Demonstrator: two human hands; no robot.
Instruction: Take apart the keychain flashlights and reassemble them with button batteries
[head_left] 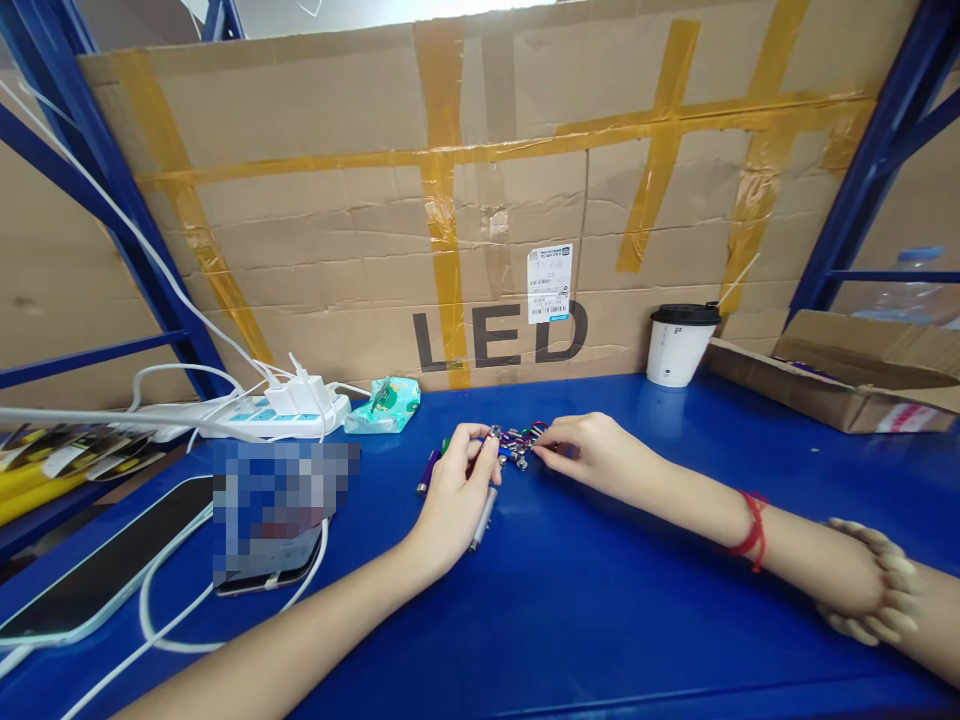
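My left hand (454, 492) is closed in a pinch, with a small shiny metal piece (494, 433) at the thumb and fingertips. A slim silver tube (484, 520) shows below that hand; whether the palm touches it I cannot tell. Beside its left edge lies a purple tube (428, 472) with a metal end. Between the hands is a small pile of coloured tubes with metal clasps (516, 447), partly hidden by the left fingers. My right hand (581, 447) has its fingertips pressed together at the pile's right edge; what they grip is too small to make out.
On the blue table (600, 620), a phone (112, 560), a pixelated device and white cables lie left. Behind are a power strip (277, 415) and a teal packet (386, 405). A lidded cup (679, 345) and open carton (832, 385) stand right, before a cardboard sheet (337, 250).
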